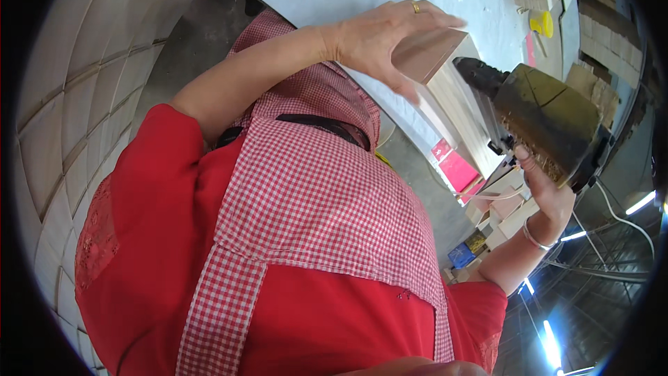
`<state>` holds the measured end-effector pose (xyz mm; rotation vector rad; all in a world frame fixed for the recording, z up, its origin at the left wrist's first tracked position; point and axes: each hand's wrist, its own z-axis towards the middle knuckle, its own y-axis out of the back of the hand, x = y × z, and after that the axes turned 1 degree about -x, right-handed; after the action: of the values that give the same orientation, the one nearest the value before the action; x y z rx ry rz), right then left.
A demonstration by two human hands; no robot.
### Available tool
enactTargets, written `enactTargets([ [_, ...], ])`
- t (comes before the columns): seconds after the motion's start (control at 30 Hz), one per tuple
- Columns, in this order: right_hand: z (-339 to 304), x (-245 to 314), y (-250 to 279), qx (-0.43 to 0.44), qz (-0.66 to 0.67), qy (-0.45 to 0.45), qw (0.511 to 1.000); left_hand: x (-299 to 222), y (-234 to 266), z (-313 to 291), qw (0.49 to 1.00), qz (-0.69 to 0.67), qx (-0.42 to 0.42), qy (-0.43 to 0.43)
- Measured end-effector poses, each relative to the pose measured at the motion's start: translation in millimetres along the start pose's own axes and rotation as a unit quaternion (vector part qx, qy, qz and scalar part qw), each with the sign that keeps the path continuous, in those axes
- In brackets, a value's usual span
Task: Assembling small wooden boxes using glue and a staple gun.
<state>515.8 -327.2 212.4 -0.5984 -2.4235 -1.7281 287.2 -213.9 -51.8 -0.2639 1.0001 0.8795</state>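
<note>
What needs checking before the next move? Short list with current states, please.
1. Left hand holding the wooden piece: cannot tell; fingers spread around it, contact unclear.
2. Left hand apart from the machine's dark nose: ok, gap visible.
3. Right hand gripping a control: cannot tell; partly hidden by the housing.
4. Left-hand ring removed: not ok, worn.
5. Right wrist bare: not ok, bracelet on.

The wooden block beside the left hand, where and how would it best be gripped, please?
Probably by opposite edges of its flat brown face, from the picture's left: the left hand spreads around it there, while the power tool crowds the right.
</note>
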Motion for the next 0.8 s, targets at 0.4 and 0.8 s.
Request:
enactTargets([
  [0.4,-26,3,-14,0.032,0.006,0.034,0.999,-7,-48,-13,0.956,0.273,-0.096,0.052],
  [0.8,-21,-7,-13,0.043,-0.001,0.037,0.998,-8,-54,-13,0.950,0.284,-0.122,0.042],
])
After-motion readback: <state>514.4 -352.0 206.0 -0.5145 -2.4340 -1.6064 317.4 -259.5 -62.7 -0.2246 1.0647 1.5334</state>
